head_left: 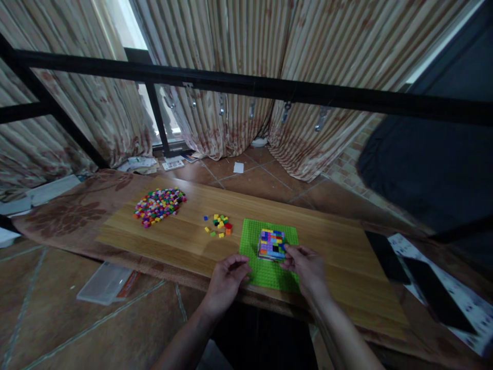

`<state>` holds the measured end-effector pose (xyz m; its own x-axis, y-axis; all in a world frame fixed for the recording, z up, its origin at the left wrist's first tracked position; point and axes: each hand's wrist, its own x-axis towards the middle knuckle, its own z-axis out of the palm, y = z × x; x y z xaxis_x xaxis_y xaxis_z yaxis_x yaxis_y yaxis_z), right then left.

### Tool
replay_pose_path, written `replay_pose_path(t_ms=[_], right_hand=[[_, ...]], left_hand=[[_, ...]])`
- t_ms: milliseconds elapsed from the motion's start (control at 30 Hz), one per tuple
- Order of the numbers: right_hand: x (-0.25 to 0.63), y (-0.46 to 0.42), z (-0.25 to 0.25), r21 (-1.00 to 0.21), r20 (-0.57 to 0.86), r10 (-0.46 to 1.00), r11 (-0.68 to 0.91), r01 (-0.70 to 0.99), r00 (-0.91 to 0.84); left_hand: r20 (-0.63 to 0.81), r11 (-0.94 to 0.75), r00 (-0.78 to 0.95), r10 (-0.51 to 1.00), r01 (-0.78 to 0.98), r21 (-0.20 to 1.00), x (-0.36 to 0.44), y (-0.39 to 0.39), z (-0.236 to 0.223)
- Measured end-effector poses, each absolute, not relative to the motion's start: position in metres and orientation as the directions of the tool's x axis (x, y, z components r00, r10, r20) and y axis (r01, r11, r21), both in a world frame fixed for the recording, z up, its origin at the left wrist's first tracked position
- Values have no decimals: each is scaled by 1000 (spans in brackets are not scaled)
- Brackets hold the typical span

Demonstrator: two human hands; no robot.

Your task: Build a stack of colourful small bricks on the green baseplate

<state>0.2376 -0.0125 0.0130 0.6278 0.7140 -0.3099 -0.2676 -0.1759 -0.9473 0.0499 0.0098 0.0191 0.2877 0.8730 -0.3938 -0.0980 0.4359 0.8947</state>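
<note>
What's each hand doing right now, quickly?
Left hand: loosely curled by the green baseplate; can't tell if it holds anything.
Right hand: partly closed at the brick block; can't tell if gripping.

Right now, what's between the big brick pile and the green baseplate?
A small scatter of loose bricks on the wooden board, in the head view.

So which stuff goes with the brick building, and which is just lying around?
Seem in use:
multicoloured brick block by the right hand
green studded baseplate under it
small brick cluster beside the baseplate
big brick pile

Just lying about, apparently:
clear plastic container on the tiled floor
white paper square near the curtains
</note>
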Motion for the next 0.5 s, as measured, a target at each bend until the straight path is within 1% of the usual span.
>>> replay_pose_path(t_ms=[133, 233, 333, 500], right_hand=[[237, -16, 11, -948, -304, 731, -164, -274, 611], [239, -19, 7, -952, -298, 705, -168, -257, 644], [241, -19, 7, -959, -282, 672, -179, -220, 685], [240, -11, 15, -965, -256, 704, -230, -128, 662]], left_hand=[[-395, 432, 278, 876, -86, 898, 44, 11, 26], [-393, 424, 255, 883, -79, 902, 42, 13, 31], [-384, 414, 250, 889, -77, 907, 45, 13, 34], [-347, 381, 293, 891, -66, 922, 55, 10, 39]])
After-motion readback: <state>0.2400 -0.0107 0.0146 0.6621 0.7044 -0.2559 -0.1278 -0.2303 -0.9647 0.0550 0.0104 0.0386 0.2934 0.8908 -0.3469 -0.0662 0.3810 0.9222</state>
